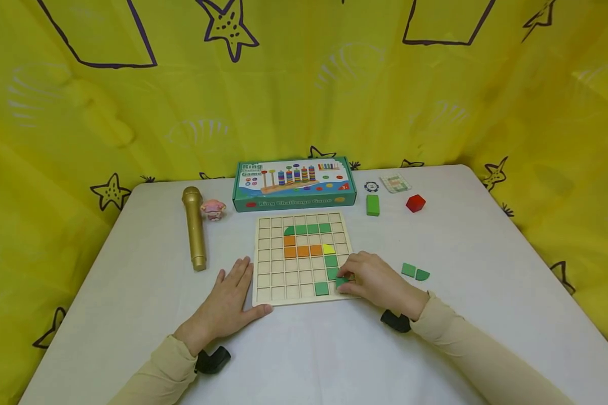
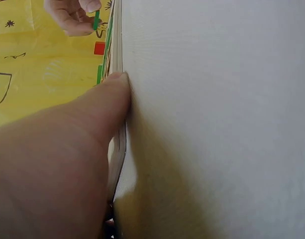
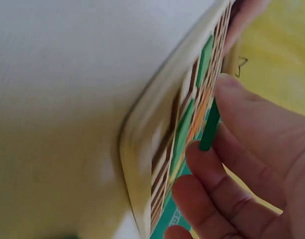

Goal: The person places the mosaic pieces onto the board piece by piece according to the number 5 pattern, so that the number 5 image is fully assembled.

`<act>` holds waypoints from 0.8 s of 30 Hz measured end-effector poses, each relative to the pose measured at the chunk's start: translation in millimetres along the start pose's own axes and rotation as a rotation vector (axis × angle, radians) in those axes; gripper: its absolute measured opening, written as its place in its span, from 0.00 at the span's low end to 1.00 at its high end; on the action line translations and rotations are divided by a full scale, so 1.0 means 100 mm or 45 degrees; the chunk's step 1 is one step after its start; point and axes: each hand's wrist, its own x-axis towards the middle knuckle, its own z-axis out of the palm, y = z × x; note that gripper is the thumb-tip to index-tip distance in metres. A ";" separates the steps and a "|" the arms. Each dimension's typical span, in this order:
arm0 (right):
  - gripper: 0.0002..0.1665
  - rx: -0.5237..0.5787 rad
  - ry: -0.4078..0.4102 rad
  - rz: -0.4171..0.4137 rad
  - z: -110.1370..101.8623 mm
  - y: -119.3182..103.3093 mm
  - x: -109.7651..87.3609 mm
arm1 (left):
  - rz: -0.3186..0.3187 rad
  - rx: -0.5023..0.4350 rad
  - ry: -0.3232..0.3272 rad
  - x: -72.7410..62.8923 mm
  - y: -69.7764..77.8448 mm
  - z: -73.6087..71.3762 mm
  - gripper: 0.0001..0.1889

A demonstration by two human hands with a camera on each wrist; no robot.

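A wooden grid board [image 1: 278, 279] lies mid-table with green, orange and yellow tiles in its cells. My right hand [image 1: 377, 281] is over its lower right part, pinching a green tile [image 3: 210, 127] between thumb and fingers. In the right wrist view that tile is edge-on and held just off the board. Close by, a green square tile [image 1: 321, 288] sits in a lower cell. With straight fingers, my left hand [image 1: 225, 304] rests at the board's left edge, and its thumb [image 2: 115, 97] touches the near edge. Orange tiles [image 1: 303, 251] and a yellow tile [image 1: 328, 248] form part of the pattern.
Right of the board lie a green square tile [image 1: 408, 270] and a green quarter-round tile [image 1: 423, 274]. Behind stand a game box [image 1: 294, 185], a green block [image 1: 372, 205], a red block [image 1: 415, 203], a chip [image 1: 371, 187], a pattern card [image 1: 396, 183], a gold microphone [image 1: 195, 230] and a pink figurine [image 1: 213, 210].
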 end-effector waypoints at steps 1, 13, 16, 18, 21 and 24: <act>0.15 -0.007 -0.002 -0.021 0.03 -0.02 0.01 | 0.001 0.000 0.002 0.00 0.00 0.00 0.53; 0.15 -0.026 0.022 -0.067 0.12 -0.08 0.06 | 0.005 0.004 0.025 -0.02 -0.01 0.00 0.53; 0.15 -0.016 0.012 -0.050 0.12 -0.08 0.05 | 0.003 0.003 0.023 -0.01 -0.01 0.00 0.53; 0.15 -0.008 0.002 -0.041 0.11 -0.07 0.04 | 0.001 0.003 0.022 -0.01 -0.01 0.00 0.53; 0.15 0.013 -0.004 0.001 0.09 -0.05 0.01 | 0.001 0.000 0.021 -0.01 0.00 0.00 0.53; 0.14 0.020 0.030 0.057 0.03 0.02 -0.06 | 0.001 -0.003 0.011 -0.01 0.00 -0.01 0.53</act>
